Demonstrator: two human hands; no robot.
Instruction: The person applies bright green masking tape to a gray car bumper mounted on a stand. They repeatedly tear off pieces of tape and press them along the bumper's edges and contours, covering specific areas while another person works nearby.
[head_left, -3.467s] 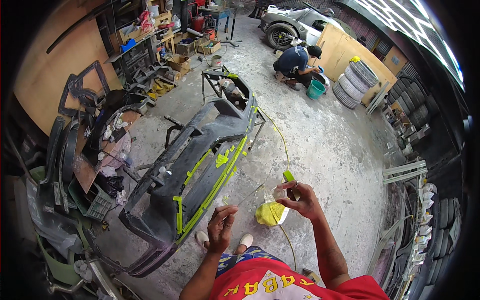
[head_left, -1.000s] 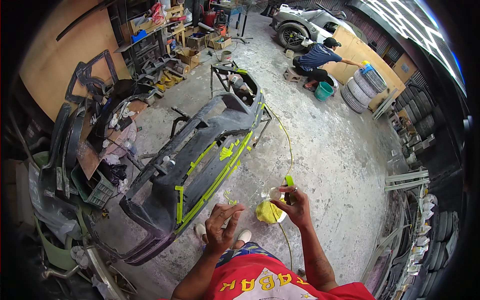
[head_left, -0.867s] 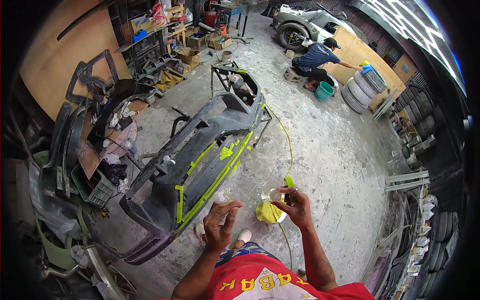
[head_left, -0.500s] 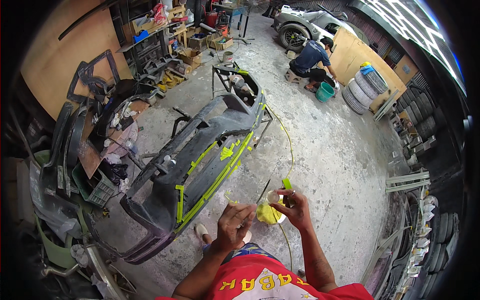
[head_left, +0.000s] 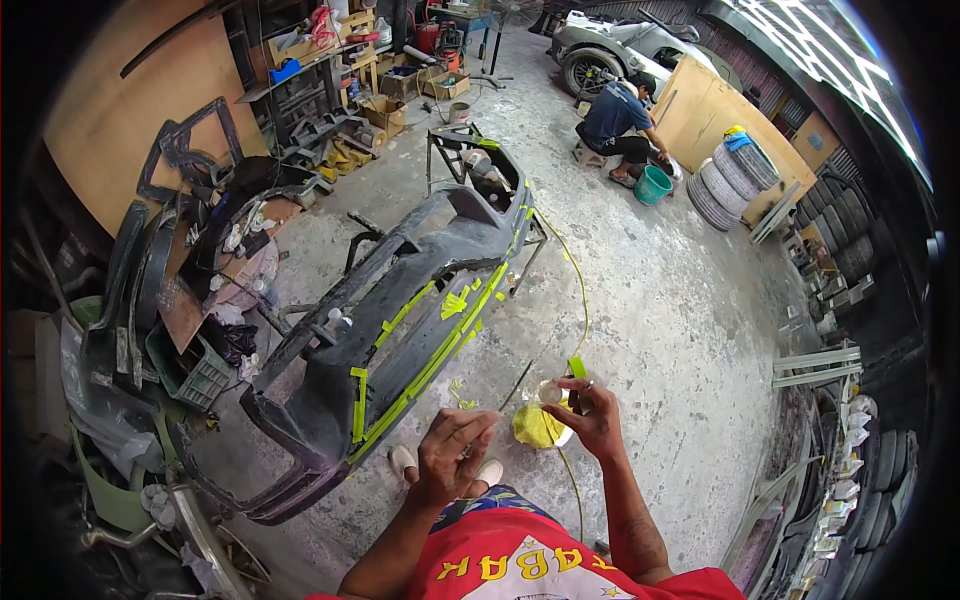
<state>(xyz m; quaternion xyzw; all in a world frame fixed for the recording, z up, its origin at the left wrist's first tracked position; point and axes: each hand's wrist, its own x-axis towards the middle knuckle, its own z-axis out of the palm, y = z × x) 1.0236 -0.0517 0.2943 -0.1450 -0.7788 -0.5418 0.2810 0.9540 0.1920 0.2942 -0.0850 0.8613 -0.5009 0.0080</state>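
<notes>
My left hand (head_left: pixel 455 448) is raised in front of me, its fingertips pinched at the lower end of a thin dark strip (head_left: pixel 516 385) that slants up and right. To its right, my right hand (head_left: pixel 590 412) grips a roll of masking tape (head_left: pixel 576 369), with bright yellow-green tape at the top and a pale round part at the left. Below the hands, a yellow bundle (head_left: pixel 540 425) lies on the floor, partly hidden by my right hand. Left of my hands stands a dark grey car bumper (head_left: pixel 400 300) edged with strips of yellow-green tape.
A thin yellow hose (head_left: pixel 584 300) runs across the concrete floor. Farther back, a person (head_left: pixel 620 125) sits low beside a green bucket (head_left: pixel 653 186) and stacked tyres (head_left: pixel 718 195). Bumper parts and a crate (head_left: pixel 190 370) crowd the left side. More tyres line the right wall.
My left hand and the dark strip have shifted slightly left, away from my right hand. The right hand, still on the tape roll, has hardly moved.
</notes>
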